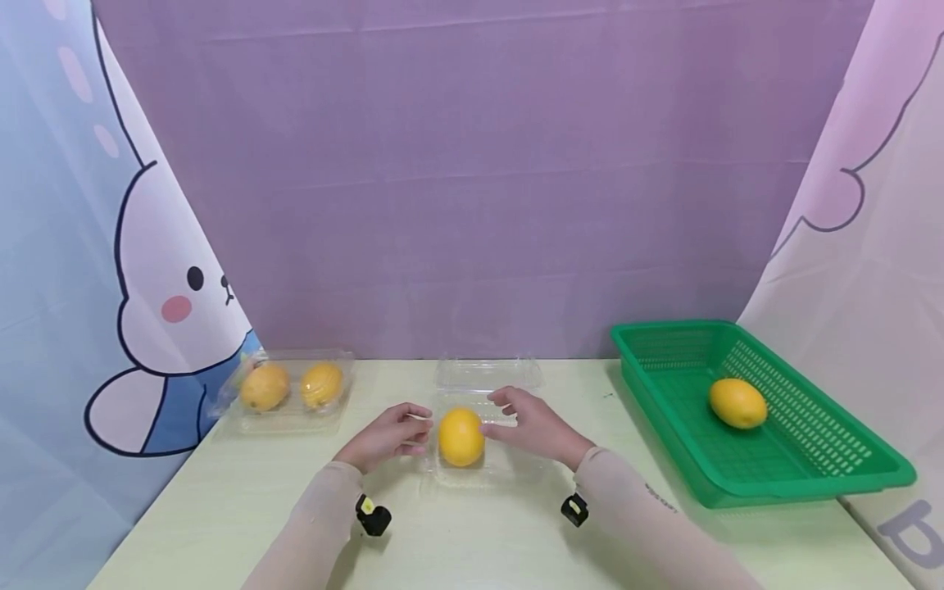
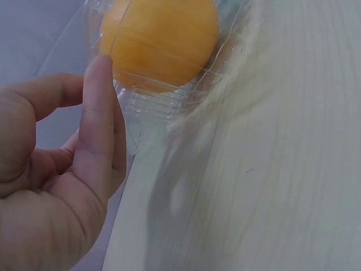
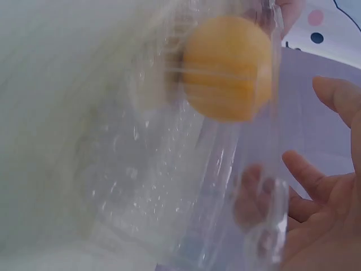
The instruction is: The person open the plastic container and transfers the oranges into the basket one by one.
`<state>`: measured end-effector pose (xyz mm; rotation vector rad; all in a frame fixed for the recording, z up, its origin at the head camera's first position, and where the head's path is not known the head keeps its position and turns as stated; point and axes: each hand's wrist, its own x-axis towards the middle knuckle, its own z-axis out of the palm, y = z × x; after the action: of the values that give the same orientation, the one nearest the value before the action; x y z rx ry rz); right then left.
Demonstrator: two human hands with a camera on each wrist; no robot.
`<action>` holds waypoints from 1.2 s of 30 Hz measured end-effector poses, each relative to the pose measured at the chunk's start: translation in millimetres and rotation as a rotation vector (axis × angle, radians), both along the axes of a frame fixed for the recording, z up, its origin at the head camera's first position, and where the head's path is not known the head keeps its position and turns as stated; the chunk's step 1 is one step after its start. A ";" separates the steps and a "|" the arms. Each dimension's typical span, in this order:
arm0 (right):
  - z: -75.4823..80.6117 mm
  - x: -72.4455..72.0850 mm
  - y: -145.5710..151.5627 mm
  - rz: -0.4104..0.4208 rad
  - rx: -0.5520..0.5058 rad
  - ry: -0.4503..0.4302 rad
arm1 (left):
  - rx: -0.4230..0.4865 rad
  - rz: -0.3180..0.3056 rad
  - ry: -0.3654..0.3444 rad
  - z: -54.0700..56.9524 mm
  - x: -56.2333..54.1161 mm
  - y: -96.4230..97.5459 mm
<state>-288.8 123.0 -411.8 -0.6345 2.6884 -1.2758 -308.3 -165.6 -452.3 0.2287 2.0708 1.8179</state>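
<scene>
A yellow-orange fruit [image 1: 461, 437], smooth and rounded, sits in the left part of a clear plastic clamshell box [image 1: 516, 471]. The box's transparent lid [image 1: 489, 374] is folded back behind it. My left hand [image 1: 389, 436] is beside the box's left wall with fingers loosely bent; whether a fingertip touches the plastic I cannot tell. On the other side, my right hand [image 1: 537, 424] hovers over the box's right part, thumb close to the fruit and fingers spread. In the right wrist view, nothing lies between the fingers of this hand [image 3: 324, 209].
At the back left, another clear box [image 1: 291, 422] holds two similar fruits [image 1: 321, 385]. A green perforated basket [image 1: 664, 426] stands on the right with one oval yellow fruit [image 1: 738, 403] inside. Purple cloth [image 1: 472, 180] hangs behind the pale wooden table [image 1: 450, 545].
</scene>
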 end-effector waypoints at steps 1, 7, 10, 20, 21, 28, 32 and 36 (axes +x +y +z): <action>-0.8 0.5 -2.2 0.000 -0.002 -0.010 | 0.000 -0.003 0.004 -0.3 0.1 -0.3; -8.1 0.8 -14.5 0.010 -0.005 -0.018 | 0.002 -0.004 0.009 -0.2 0.2 -0.6; -11.4 1.1 -20.2 0.009 -0.002 -0.024 | -0.002 0.002 0.003 0.4 0.3 -0.1; -18.3 5.0 -35.7 -0.007 -0.002 -0.050 | -0.013 0.012 0.010 0.3 -0.9 1.3; -19.3 5.0 -36.7 -0.008 -0.003 -0.050 | -0.013 0.011 0.012 -0.1 -1.0 1.4; -24.3 4.9 -42.1 -0.017 -0.004 -0.059 | -0.008 0.005 0.016 -0.4 -0.1 1.8; -25.5 4.6 -45.8 -0.026 0.021 -0.055 | -0.013 0.005 0.015 1.1 0.5 1.4; -25.6 3.6 -50.0 -0.042 0.045 -0.067 | -0.015 0.001 0.017 1.9 0.3 0.9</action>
<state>-285.2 73.0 -437.4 -0.5234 2.6812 -1.2203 -307.9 -164.8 -450.4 0.2407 2.0960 1.8062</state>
